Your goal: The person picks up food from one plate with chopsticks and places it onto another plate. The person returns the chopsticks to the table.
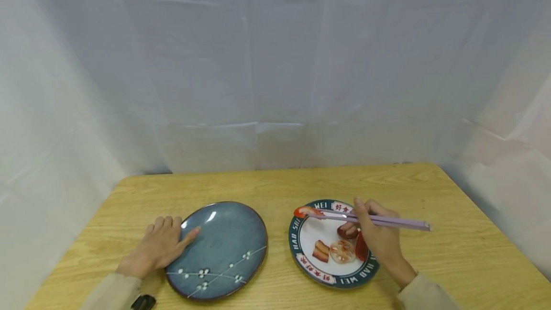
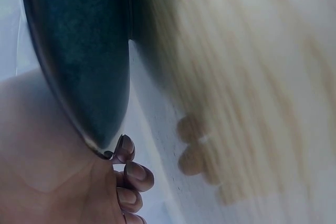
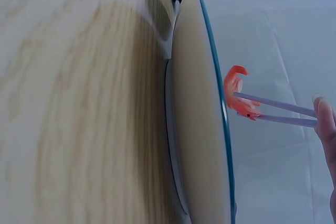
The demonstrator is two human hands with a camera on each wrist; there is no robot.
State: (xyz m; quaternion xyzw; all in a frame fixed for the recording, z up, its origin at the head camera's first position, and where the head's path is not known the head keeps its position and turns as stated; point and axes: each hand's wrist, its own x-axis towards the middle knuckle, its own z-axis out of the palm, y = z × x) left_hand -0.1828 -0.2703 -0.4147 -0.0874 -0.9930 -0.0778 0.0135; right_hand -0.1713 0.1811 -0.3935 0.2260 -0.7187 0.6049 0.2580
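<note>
On the right side of the table, my right hand (image 1: 379,236) grips a pair of lavender chopsticks (image 1: 387,220). Between their tips is an orange-red shrimp (image 3: 240,94), held just above the rim of a white plate (image 1: 307,236) with a green lettered border. On that plate lie a lotus root slice (image 1: 342,251), a layered strip of pork belly (image 1: 321,251), a dark red-brown piece (image 1: 346,232) and a red piece (image 1: 361,248) partly behind my hand. My left hand (image 1: 157,248) rests at the left rim of a blue plate (image 1: 219,248), thumb over its edge, relaxed fingers outside.
Both plates stand on a light wooden table (image 1: 275,185), with a strip of wood between them. The blue plate carries a white blossom pattern. White sheeting (image 1: 275,71) hangs behind and on both sides. A black watch (image 1: 144,302) shows by the left sleeve.
</note>
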